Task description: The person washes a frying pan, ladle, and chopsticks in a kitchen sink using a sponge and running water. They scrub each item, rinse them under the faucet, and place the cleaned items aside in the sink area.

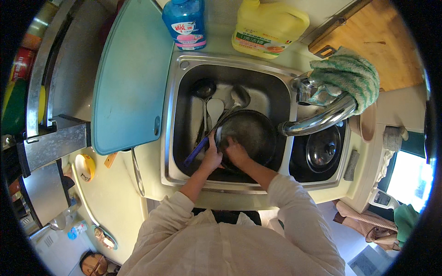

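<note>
A dark round pan (253, 138) lies in the left basin of a steel double sink (167, 138). My left hand (211, 156) grips the pan's left rim, where a pale strip shows by the fingers. My right hand (236, 151) reaches inside the pan, fingers bent down against its inner surface; whether it holds anything is hidden. Beside the pan lie a dark ladle (204, 89), a white spoon or rice paddle (215, 109), a metal serving spoon (240, 96) and a utensil with a blue handle (196, 152). The chrome faucet (317, 122) arches in from the right.
A green-striped cloth (348, 76) drapes the faucet. The right basin holds a glass lid (323, 149). Behind the sink stand a blue detergent bottle (184, 26) and a yellow jug (267, 29). A teal cutting board (133, 79) is at left, a wooden board (373, 48) at upper right.
</note>
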`<state>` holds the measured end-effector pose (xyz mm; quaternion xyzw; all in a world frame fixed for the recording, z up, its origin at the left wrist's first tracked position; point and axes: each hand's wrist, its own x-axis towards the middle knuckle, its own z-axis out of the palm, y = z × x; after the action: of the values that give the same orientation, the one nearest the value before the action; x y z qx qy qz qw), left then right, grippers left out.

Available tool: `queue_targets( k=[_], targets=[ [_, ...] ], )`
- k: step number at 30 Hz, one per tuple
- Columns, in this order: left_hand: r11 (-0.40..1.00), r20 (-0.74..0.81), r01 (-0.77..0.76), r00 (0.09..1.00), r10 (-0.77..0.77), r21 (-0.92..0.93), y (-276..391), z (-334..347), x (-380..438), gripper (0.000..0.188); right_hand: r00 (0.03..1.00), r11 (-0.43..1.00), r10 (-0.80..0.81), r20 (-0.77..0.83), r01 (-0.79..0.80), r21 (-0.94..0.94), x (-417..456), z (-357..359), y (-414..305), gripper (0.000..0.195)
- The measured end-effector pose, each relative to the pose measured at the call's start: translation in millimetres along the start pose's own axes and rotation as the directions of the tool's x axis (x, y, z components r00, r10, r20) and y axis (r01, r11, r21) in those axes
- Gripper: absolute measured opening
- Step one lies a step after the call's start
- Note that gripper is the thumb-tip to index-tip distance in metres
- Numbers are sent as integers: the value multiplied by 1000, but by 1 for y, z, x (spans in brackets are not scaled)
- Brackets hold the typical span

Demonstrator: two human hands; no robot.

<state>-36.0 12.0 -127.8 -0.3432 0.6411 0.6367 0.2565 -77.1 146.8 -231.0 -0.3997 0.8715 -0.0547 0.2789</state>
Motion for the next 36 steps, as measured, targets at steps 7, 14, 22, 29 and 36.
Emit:
queue_targets(
  k=[7,14,22,29,36],
  targets=[
    [989,3,-19,1000,20,-143,-18,3,11,87,996,962,-3,-91,-22,-271,29,-63,50,18],
    [959,30,62,998,-56,-276,5,-3,1,85,942,950,270,199,-226,-216,-27,-42,47,21],
    [979,32,81,997,-76,-188,-7,-2,6,82,995,999,52,-89,-52,9,23,2,2,30],
    [973,32,43,999,-37,-225,2,-6,0,77,995,812,-59,-79,2,-584,6,-53,70,35],
    [967,-15,-24,1000,21,-255,-6,-1,8,77,869,929,309,388,-363,75,-29,-42,-2,56]
  ],
)
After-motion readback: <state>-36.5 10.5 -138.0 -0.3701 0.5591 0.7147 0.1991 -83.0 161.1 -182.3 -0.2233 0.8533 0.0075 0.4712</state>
